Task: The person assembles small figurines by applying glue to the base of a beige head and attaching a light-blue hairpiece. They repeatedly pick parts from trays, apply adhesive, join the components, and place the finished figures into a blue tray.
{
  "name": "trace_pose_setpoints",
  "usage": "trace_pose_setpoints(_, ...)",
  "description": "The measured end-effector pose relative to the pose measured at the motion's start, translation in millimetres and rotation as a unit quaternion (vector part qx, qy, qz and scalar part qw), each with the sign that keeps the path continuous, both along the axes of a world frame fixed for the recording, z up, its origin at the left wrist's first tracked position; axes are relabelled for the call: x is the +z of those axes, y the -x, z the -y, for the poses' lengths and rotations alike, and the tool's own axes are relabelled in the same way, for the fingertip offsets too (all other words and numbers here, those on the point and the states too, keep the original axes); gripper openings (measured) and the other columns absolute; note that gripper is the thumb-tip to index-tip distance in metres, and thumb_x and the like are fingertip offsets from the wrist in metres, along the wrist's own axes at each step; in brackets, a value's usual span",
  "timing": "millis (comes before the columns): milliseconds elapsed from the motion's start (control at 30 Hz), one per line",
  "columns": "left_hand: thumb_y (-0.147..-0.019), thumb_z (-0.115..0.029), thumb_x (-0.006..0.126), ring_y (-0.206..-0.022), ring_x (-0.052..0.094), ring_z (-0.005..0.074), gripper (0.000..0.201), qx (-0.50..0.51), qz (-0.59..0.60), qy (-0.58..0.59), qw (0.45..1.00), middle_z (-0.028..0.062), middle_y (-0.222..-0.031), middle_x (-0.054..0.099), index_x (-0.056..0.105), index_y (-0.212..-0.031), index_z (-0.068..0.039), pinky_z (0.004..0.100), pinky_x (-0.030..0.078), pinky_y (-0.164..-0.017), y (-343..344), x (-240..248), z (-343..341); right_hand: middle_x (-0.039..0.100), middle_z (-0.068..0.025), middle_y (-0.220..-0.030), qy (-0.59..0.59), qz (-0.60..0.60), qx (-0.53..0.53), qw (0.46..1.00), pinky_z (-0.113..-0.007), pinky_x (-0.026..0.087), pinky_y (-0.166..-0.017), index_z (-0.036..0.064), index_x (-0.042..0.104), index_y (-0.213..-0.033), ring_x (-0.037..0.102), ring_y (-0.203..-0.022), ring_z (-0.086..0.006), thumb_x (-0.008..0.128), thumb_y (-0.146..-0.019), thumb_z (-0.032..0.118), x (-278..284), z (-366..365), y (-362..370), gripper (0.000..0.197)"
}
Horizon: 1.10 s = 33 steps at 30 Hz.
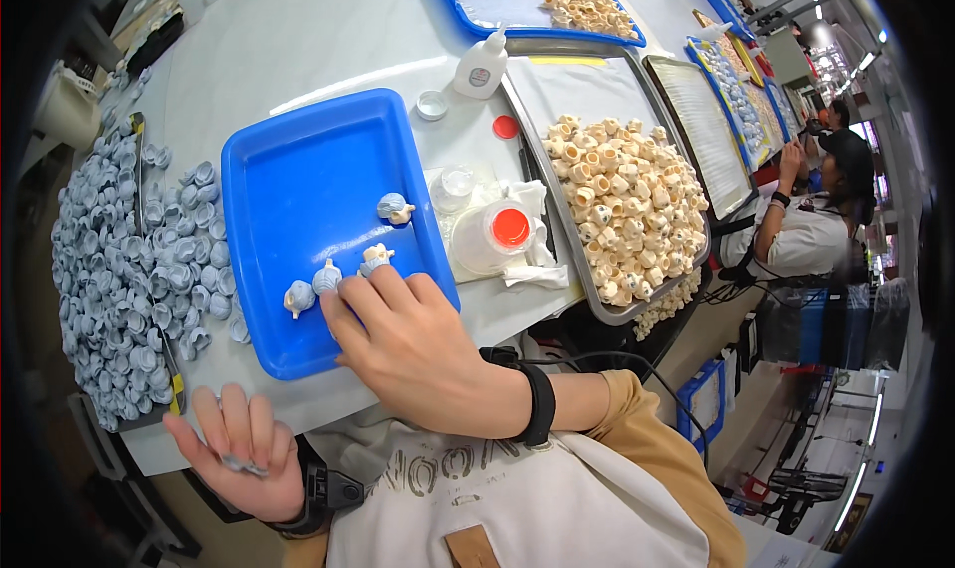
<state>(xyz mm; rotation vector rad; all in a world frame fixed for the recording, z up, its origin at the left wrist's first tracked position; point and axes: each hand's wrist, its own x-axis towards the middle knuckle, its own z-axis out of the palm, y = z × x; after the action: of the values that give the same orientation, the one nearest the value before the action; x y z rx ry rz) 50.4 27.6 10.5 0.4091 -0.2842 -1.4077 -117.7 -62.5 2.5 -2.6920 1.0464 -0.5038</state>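
My right hand (413, 344) reaches over the near right part of the blue tray (298, 180), its fingers bent down and their tips partly hidden. It is closed at a small cream figure head with a blue-grey cap (376, 257), which my fingers partly cover. Beside it lie two similar capped heads (326, 277) (298, 297), and another capped head (395, 208) sits farther back in the tray. Near the table's front edge, my left hand (247, 454) is curled palm up, with a small blue-grey shell piece (244, 466) at its fingertips.
Blue-grey shell pieces (149, 280) are heaped at the left. A metal tray (612, 314) of cream heads (627, 210) stands right. Between are a white squeeze bottle (481, 66), a clear tub with a red centre (492, 235) and crumpled tissue (537, 275). Another person (811, 220) sits far right.
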Motion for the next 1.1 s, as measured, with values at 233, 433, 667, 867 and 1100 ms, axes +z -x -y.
trace_pose_setpoints(233,-0.094,-0.029,0.044,-0.057,0.037,0.0136,0.025,-0.013,-0.079,-0.108,0.991,0.0071,-0.074,0.038,0.034,-0.091,-0.006,0.0226,0.029,-0.037,7.8,5.8,6.8,0.051,-0.0126,-0.112,-0.086,0.097,0.074,0.989,-0.036,0.045,-0.073,0.0041,0.058,-0.113,0.054,-0.091,-0.0261,0.075,-0.059,0.022,52.1,3.3,61.1,0.06)
trace_pose_setpoints(433,-0.093,-0.036,0.046,-0.038,0.032,0.0087,0.035,-0.076,-0.009,-0.026,0.997,0.0089,-0.061,0.044,0.037,-0.095,-0.002,0.0205,0.024,-0.029,12.7,-12.3,3.4,0.065,-0.0078,-0.089,0.028,0.034,-0.243,0.969,-0.023,0.044,-0.071,0.0,0.061,-0.104,0.059,-0.081,-0.011,0.057,-0.087,0.011,93.3,123.1,203.2,0.021)
trace_pose_setpoints(667,-0.087,-0.047,0.051,-0.036,0.031,0.0051,0.044,-0.078,0.17,-0.044,0.981,0.0041,-0.055,0.042,0.047,-0.087,-0.003,0.019,0.021,-0.031,33.0,-9.9,8.5,0.062,-0.0053,-0.071,-0.283,-0.227,-0.272,0.891,-0.024,0.044,-0.056,-0.0017,0.063,-0.089,0.055,-0.063,-0.0102,0.062,-0.081,0.02,36.9,231.0,258.2,0.023)
trace_pose_setpoints(867,-0.081,-0.04,0.064,-0.042,0.036,0.0049,0.042,-0.086,0.182,-0.071,0.977,0.0051,-0.065,0.048,0.049,-0.094,-0.002,0.0175,0.024,-0.033,33.2,-2.8,8.2,0.062,-0.0074,-0.074,-0.166,-0.228,-0.211,0.936,-0.025,0.046,-0.058,0.0019,0.062,-0.084,0.058,-0.066,-0.0138,0.066,-0.072,0.013,46.7,231.7,257.3,0.017)
trace_pose_setpoints(1100,-0.073,-0.04,0.073,-0.045,0.041,0.0045,0.053,-0.107,0.212,-0.093,0.967,0.0103,-0.074,0.057,0.05,-0.097,0.001,0.017,0.028,-0.036,40.8,-5.8,9.9,0.064,-0.0102,-0.088,-0.093,0.072,-0.036,0.992,-0.027,0.049,-0.071,-0.0004,0.064,-0.096,0.061,-0.081,-0.0159,0.064,-0.07,-0.005,89.9,125.4,180.6,0.027)
